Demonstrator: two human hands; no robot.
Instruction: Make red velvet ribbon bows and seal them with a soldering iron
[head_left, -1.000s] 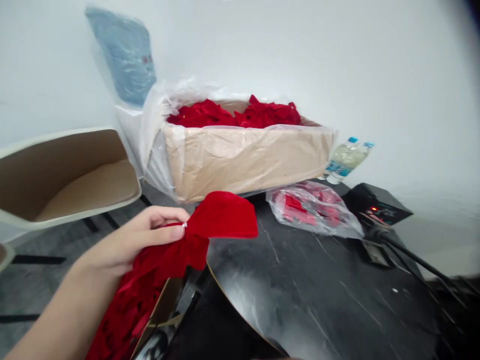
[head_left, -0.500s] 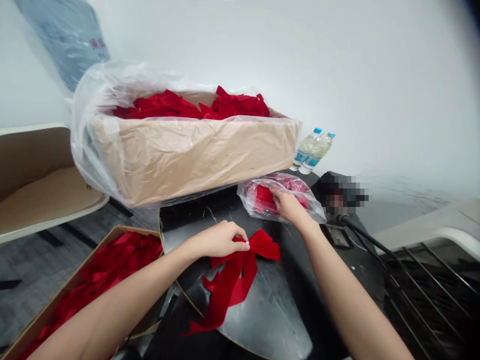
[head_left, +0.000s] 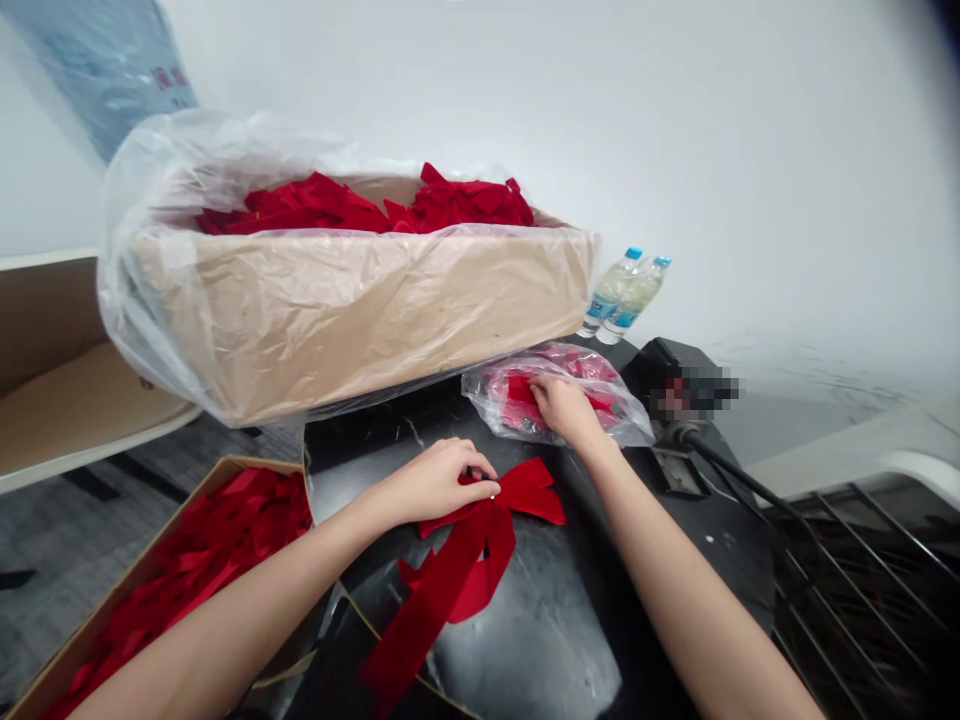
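Head view, velvet bow: The red velvet bow (head_left: 491,515) lies low over the black table (head_left: 555,610), its middle at my left hand (head_left: 450,480). One loop spreads to the right of that grip, another lies partly under my fingers, and the tails trail below it.
Left grip: Narrow, thumb and index finger pinching the bow at its centre; a small white glint shows at the thumb tip.
Right grip: My right hand (head_left: 559,405) has its fingertips at the red fabric in the clear plastic bag (head_left: 626,425). I cannot tell whether they have closed on it.
Print: Red characters mark the blue plastic-wrapped item (head_left: 97,75), far up and left of both grips, too blurred for me to read. The two bottles (head_left: 616,290), beyond my right hand, wear blue labels I cannot read either.
Arm pose: My left forearm slants in from the lower left, palm down; my right rises from the lower right, reaching farther up the table.
Around the grips: A plastic-covered carton (head_left: 367,310) of red bows (head_left: 319,205) sits beyond my left hand, and an open cardboard box (head_left: 214,477) of red fabric pieces (head_left: 225,545) is left of it.
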